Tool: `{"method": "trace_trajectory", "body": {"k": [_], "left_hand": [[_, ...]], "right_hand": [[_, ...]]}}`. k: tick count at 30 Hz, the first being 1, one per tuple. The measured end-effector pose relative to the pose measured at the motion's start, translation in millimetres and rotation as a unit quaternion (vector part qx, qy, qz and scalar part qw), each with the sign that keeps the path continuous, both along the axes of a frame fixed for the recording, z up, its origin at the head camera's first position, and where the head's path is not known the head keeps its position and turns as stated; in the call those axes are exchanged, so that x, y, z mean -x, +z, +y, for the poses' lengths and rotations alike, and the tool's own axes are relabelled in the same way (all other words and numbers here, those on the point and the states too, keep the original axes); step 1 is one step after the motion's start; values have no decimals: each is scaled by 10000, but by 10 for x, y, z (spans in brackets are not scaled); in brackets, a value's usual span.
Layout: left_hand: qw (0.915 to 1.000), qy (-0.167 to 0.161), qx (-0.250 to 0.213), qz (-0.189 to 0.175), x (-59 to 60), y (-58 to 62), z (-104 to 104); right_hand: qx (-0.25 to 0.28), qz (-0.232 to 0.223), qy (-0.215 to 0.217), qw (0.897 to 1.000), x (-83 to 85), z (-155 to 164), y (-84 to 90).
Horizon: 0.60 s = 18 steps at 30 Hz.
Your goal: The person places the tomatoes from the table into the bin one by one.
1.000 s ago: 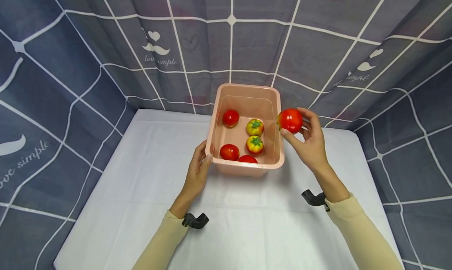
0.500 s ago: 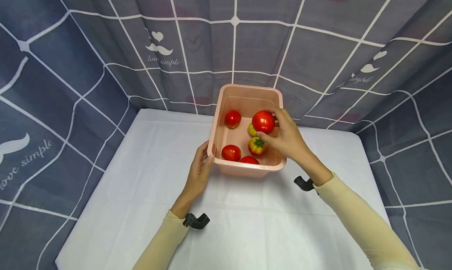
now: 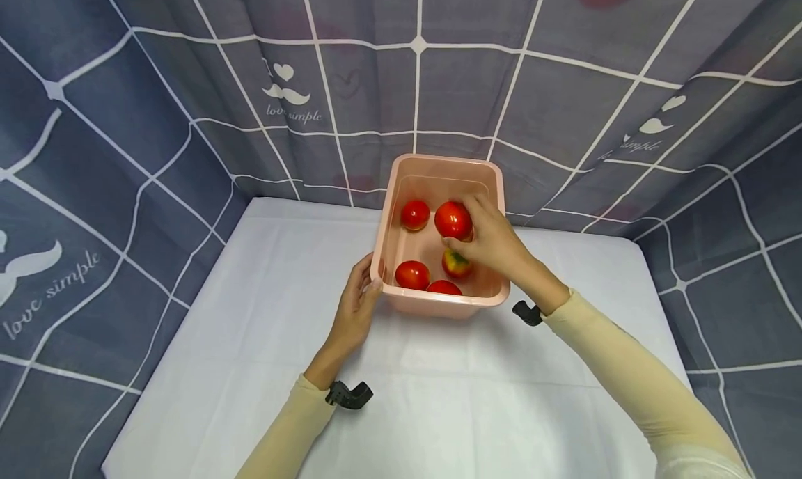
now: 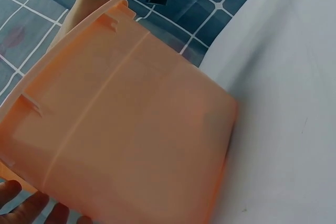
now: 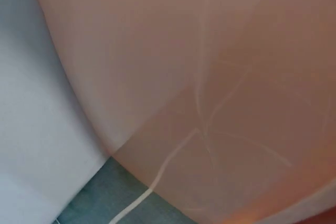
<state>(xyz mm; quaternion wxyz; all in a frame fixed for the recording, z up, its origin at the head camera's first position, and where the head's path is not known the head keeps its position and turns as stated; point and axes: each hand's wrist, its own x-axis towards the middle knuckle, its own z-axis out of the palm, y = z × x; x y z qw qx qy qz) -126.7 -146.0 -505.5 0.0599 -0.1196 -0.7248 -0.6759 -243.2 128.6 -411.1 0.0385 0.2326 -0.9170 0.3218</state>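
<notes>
A pink plastic tub [image 3: 496,294] stands on a white table near its far edge. Inside lie several red tomatoes, one at the back left [image 3: 415,214] and two at the front [image 3: 412,274], plus a yellow-green one [image 3: 456,262]. My right hand [image 3: 489,239] reaches into the tub and grips a red tomato [image 3: 452,219] from above. My left hand [image 3: 358,305] holds the tub's near left corner, thumb on the rim. The left wrist view shows the tub's outer wall [image 4: 131,129] with fingertips [image 4: 26,203] at the bottom. In the right wrist view only the tub's wall [image 5: 210,77] fills the frame.
The white table [image 3: 250,367] spreads in front of and to both sides of the tub. Grey-blue checked curtains [image 3: 156,117] close in the back and both sides.
My right hand carried the red tomato from outside the tub's right rim leftward over it and down into the tub. The left hand stayed on the corner.
</notes>
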Motion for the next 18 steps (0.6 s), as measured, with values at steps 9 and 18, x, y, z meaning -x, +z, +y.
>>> {"method": "trace_trajectory", "body": {"k": [9, 18], "left_hand": [[9999, 14, 125, -26, 25, 10, -13], [10000, 19, 85, -18, 27, -8, -25]], "right_hand": [[29, 4, -169, 9999, 0, -2, -2], [336, -314, -415, 9981, -66, 97, -15]]}}
